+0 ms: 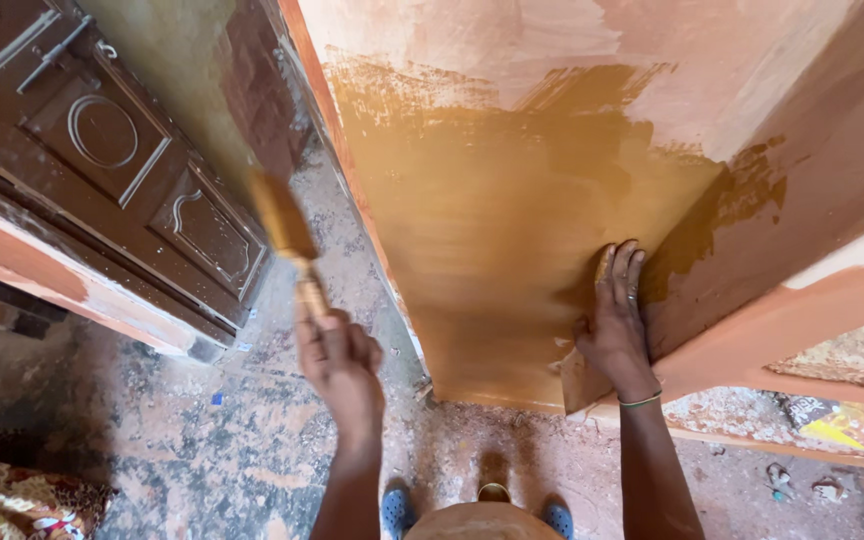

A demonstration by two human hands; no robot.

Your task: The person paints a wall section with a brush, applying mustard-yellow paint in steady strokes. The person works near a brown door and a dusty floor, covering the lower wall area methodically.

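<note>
My left hand (337, 362) grips the handle of a paintbrush (286, 238) whose bristles are loaded with ochre paint, held in the air left of the panel. A large wooden panel (512, 220) stands tilted before me, its middle coated in wet ochre-brown paint, its top and right still pale pink. My right hand (614, 325) presses a small flat piece, like sandpaper or a scraper (580, 378), against the panel's lower right painted area. A thin bangle circles that wrist.
A dark brown carved door (122, 160) leans at the left. The concrete floor (202, 440) is dusty and paint-stained. Patterned cloth (12, 500) lies bottom left. Printed paper (852, 425) lies bottom right. My blue shoes (397, 510) show below.
</note>
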